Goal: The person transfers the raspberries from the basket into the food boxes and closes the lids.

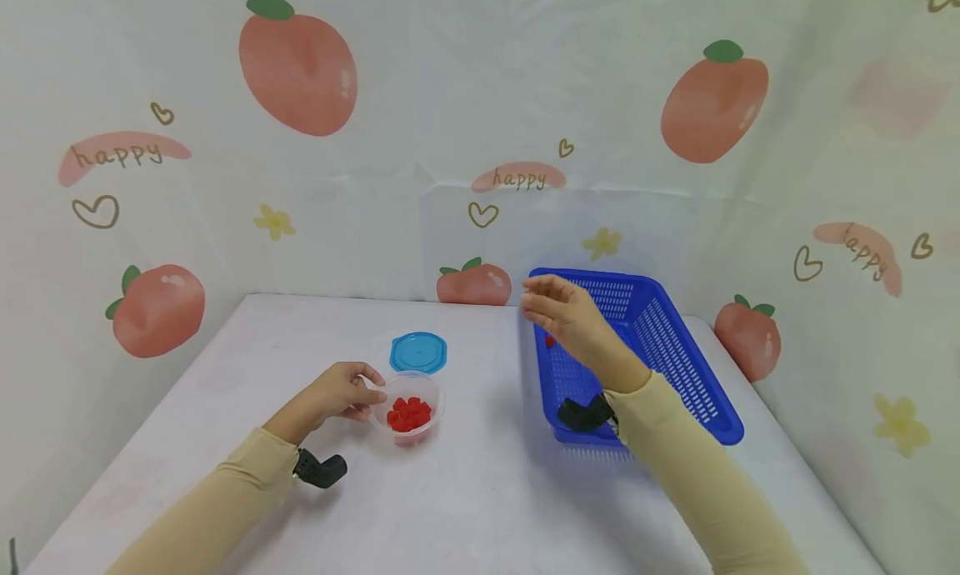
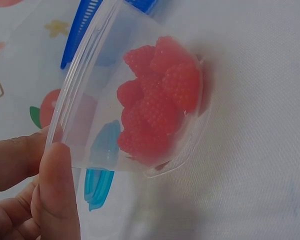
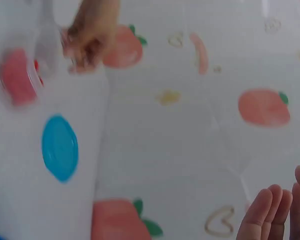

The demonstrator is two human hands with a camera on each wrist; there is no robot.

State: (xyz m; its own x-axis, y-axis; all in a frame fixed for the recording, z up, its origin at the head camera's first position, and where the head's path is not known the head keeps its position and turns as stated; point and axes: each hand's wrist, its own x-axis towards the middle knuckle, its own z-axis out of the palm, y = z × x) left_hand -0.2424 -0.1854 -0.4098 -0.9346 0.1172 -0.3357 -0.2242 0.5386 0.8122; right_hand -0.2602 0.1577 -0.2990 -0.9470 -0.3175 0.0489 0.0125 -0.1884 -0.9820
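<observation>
A clear plastic tub (image 1: 437, 396) stands on the table with several raspberries (image 2: 155, 110) heaped at its bottom. My left hand (image 1: 341, 396) pinches the tub's rim between thumb and fingers on its left side. Behind the tub lies a blue lid (image 1: 418, 352). My right hand (image 1: 566, 317) is in the air over the left side of a blue plastic basket (image 1: 678, 367). Nothing shows between its loosely bent fingers. Beneath that hand, a small red piece (image 1: 550, 341) lies inside the basket, partly covered from sight.
A white cloth with printed fruit (image 1: 298, 73) hangs behind the white table (image 1: 480, 508). The basket takes up the table's right side, reaching towards the back edge. Each wrist carries a black camera (image 1: 321, 468).
</observation>
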